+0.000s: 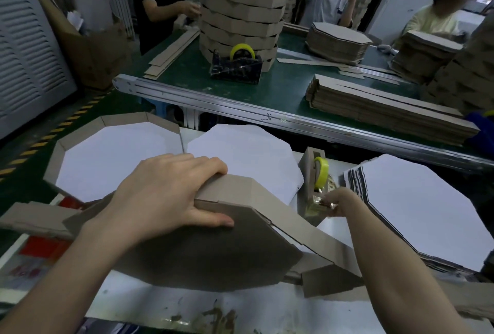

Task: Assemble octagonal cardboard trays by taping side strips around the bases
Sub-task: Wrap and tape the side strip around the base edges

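White worktable (160,304) by a green conveyor (280,88): left hand (165,197) grips the tray (213,259), right hand (338,201) pinches tape (322,173).

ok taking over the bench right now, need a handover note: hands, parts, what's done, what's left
Left hand grips the octagonal base, which is tilted brown side up, and holds the side strip against its far edges.
Right hand pinches tape at the tape dispenser.
Done: the strip is folded round a few sides. One finished tray sits at left.
Left: no tape shows on this strip yet, and its loose end trails right. Wrap the rest, then tape. A stack of flat bases waits at right.
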`<state>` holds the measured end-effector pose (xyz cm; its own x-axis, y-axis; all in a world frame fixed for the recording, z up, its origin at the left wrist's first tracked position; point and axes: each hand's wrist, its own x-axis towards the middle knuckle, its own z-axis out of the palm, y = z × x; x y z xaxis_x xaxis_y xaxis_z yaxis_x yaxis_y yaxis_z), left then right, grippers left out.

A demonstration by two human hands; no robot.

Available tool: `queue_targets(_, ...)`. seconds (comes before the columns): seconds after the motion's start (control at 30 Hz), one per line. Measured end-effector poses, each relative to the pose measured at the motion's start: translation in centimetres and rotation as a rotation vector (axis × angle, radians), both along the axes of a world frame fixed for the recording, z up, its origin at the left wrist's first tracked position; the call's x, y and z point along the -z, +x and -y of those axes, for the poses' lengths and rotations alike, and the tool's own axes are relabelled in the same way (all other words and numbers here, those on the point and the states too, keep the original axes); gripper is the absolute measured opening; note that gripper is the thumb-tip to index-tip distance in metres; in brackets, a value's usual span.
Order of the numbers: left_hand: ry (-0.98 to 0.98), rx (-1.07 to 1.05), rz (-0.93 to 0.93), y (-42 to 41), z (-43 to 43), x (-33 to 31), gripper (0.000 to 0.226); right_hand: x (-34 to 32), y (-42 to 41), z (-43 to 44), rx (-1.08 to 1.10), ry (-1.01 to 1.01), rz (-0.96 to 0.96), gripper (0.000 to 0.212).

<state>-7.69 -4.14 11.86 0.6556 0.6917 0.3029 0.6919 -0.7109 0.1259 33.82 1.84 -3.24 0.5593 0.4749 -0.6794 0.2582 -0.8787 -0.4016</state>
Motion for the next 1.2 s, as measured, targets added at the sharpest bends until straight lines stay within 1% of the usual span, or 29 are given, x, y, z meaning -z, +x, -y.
queue_targets(0.03, 0.008, 0.000, 0.004, 0.0, 0.0, 0.0, 0.072, -0.1, 0.1, -0.2, 0.026, 0.018, -0.031, 0.015)
queue_targets(0.1, 0.023, 0.000, 0.009, 0.0, -0.1, 0.1, 0.071, 0.0, 0.5, -0.7, 0.148, 0.094, -0.150, 0.006)
queue_targets(0.17, 0.036, 0.002, 0.010, 0.0, -0.1, 0.2, 0.070, 0.3, 0.1, -0.3, 0.275, 0.193, -0.232, 0.012)
queue_targets(0.23, 0.046, 0.001, 0.009, 0.1, -0.2, 0.2, 0.071, 0.8, -0.3, 0.2, 0.348, 0.355, -0.282, 0.013)
queue_targets(0.3, 0.051, 0.001, 0.008, 0.1, -0.1, 0.2, 0.070, 0.8, -0.6, 0.5, 0.360, 0.496, -0.323, 0.010)
queue_targets(0.33, 0.052, 0.002, 0.011, 0.1, -0.1, 0.2, 0.070, 0.6, -0.7, 0.6, 0.388, 0.527, -0.352, 0.004)
queue_targets(0.37, 0.053, 0.005, 0.015, 0.1, -0.1, 0.2, 0.070, 0.4, -0.7, 0.6, 0.425, 0.530, -0.377, 0.006)
queue_targets(0.43, 0.060, 0.007, 0.018, 0.1, -0.1, 0.2, 0.070, 0.4, -0.6, 0.5, 0.470, 0.516, -0.390, 0.024)
queue_targets(0.5, 0.063, 0.005, 0.021, 0.1, 0.0, 0.2, 0.070, 0.2, -1.0, 0.9, 0.481, 0.538, -0.392, 0.032)
queue_targets(0.6, 0.071, 0.011, 0.027, 0.1, 0.1, 0.2, 0.070, 0.4, -1.6, 1.5, 0.529, 0.571, -0.395, 0.031)
queue_targets(0.73, 0.089, 0.016, 0.023, 0.1, 0.1, 0.2, 0.069, 0.4, -2.1, 2.2, 0.586, 0.634, -0.403, 0.035)
queue_targets(0.8, 0.086, 0.012, 0.020, 0.1, 0.2, 0.2, 0.069, 0.4, -2.0, 2.9, 0.566, 0.596, -0.372, 0.037)
queue_targets(1.0, 0.078, 0.001, 0.013, -0.1, 0.5, 0.2, 0.069, 1.5, -1.0, 3.8, 0.433, 0.353, -0.219, 0.042)
queue_targets(1.13, 0.080, -0.006, -0.002, 0.0, 0.5, 0.1, 0.068, 2.5, -0.2, 3.3, 0.332, 0.240, -0.129, 0.041)
queue_targets(1.2, 0.070, -0.013, -0.001, 0.0, 0.5, 0.1, 0.068, 2.6, 0.0, 3.4, 0.255, 0.205, -0.046, 0.039)
